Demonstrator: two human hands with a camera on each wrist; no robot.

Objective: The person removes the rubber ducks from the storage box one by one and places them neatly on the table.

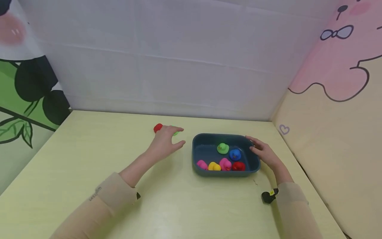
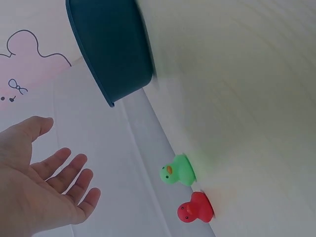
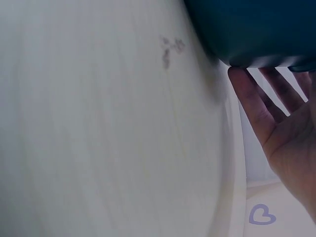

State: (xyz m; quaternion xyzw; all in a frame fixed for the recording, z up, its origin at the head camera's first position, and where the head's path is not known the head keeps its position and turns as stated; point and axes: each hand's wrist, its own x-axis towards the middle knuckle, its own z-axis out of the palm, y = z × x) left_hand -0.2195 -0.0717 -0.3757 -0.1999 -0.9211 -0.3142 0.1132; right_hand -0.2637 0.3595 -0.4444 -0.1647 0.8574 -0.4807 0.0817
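My left hand (image 1: 161, 142) hangs over the table with thumb and fingers spread apart and nothing between them. Close by it, partly covered in the head view, are a red rubber duck (image 1: 157, 127) and a green rubber duck (image 1: 175, 133); the left wrist view shows both upright, side by side. At its right end, a dark blue plastic basin (image 1: 206, 135) is held by my right hand (image 1: 265, 154), thumb over the rim and fingertips against the outer wall. Inside are a green duck (image 1: 222, 148), a blue duck (image 1: 235, 154), a yellow duck (image 1: 214, 166), a red duck (image 1: 238, 166) and pink ducks (image 1: 225, 164).
The pale yellow table (image 1: 179, 205) ends at a white cloth backdrop (image 1: 185, 66). On the right stands a wall with a pink cartoon figure (image 1: 334, 73); on the left, one with green leaves (image 1: 18, 129). A black wrist device (image 1: 268, 197) sits by the right sleeve.
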